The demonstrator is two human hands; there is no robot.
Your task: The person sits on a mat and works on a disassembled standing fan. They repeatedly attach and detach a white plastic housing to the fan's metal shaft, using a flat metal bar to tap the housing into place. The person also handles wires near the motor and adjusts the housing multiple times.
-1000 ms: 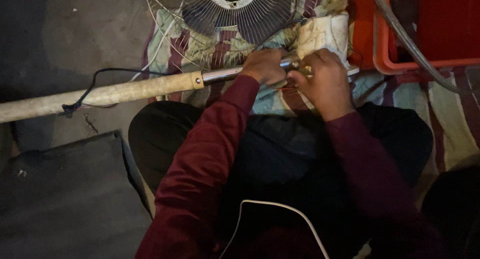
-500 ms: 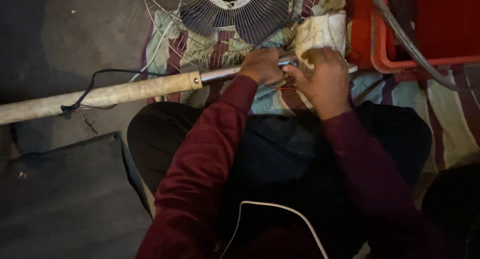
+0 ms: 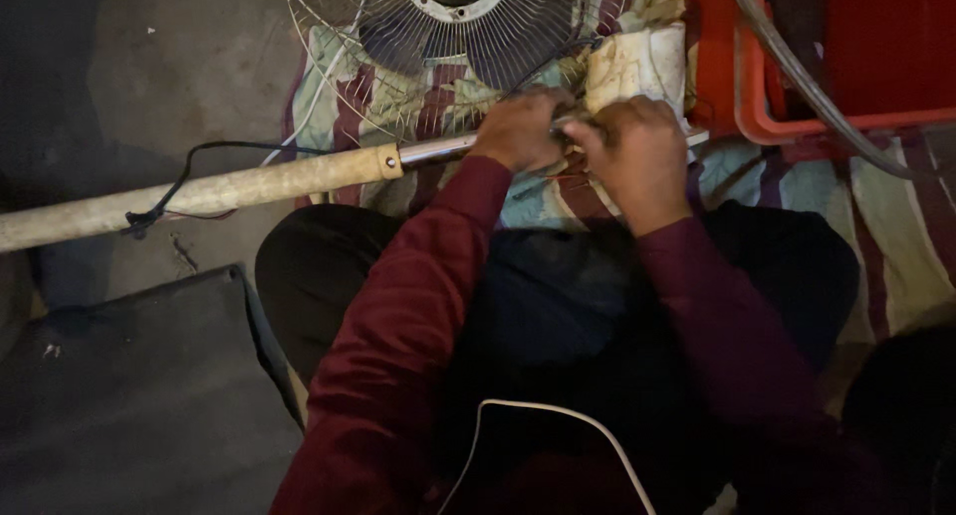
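Two bare hands, left hand [image 3: 518, 131] and right hand [image 3: 637, 156]. Long dark red sleeves [image 3: 408, 316] down to the wrists. Dark trousers [image 3: 568, 286], thin white cord [image 3: 558, 425] across the lap.

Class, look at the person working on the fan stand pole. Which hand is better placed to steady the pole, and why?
Probably the left hand: it is wrapped around the metal rod next to the pale pole. The right hand sits at the rod's end, by the cloth-wrapped part.
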